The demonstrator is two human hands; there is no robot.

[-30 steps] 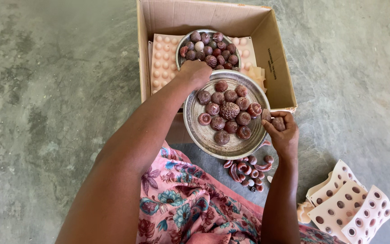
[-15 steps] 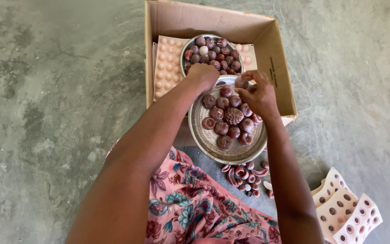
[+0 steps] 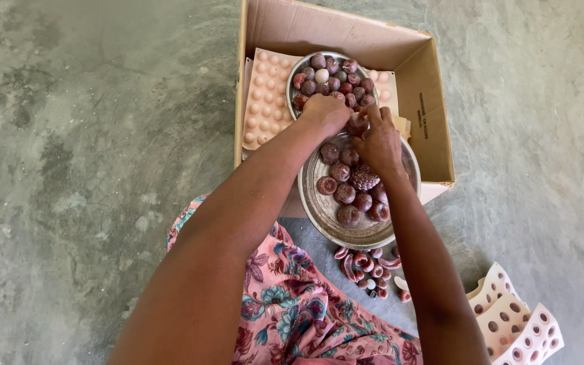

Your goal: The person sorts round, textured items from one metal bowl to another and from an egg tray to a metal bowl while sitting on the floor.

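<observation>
At twelve o'clock of the near metal plate (image 3: 319, 209), I log my left hand (image 3: 327, 111) and right hand (image 3: 378, 142), fingers pinched together on one brown moulded piece (image 3: 357, 125); plate overhangs cardboard box (image 3: 434, 122), likely tipping.

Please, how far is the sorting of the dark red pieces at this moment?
Done: the far bowl in the box looks full. In hand: left hand and right hand meet over one piece. Left: nine or so pieces on the near plate, plus floor scraps.
</observation>
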